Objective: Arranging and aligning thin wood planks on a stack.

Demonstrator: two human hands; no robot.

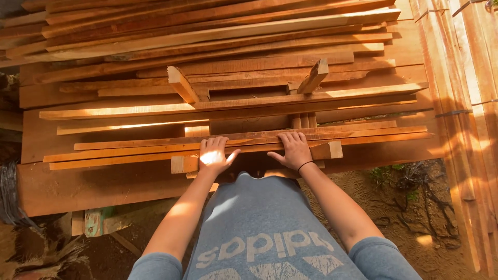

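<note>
Head view: both hands rest flat, fingers spread, on the nearest long planks [129, 150] atop the lumber stack [290, 67]. Left hand [213, 156] and right hand [294, 150] sit near each other, gripping nothing. The planks' long axis runs left-right, crosswise to the arms; both hands reach equally.

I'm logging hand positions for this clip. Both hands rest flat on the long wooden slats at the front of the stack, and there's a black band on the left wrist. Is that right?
Not quite. The head view shows the black band on the right wrist, not the left. The rest holds: the left hand and right hand both rest flat on the long wooden slats at the front of the stack.
</note>
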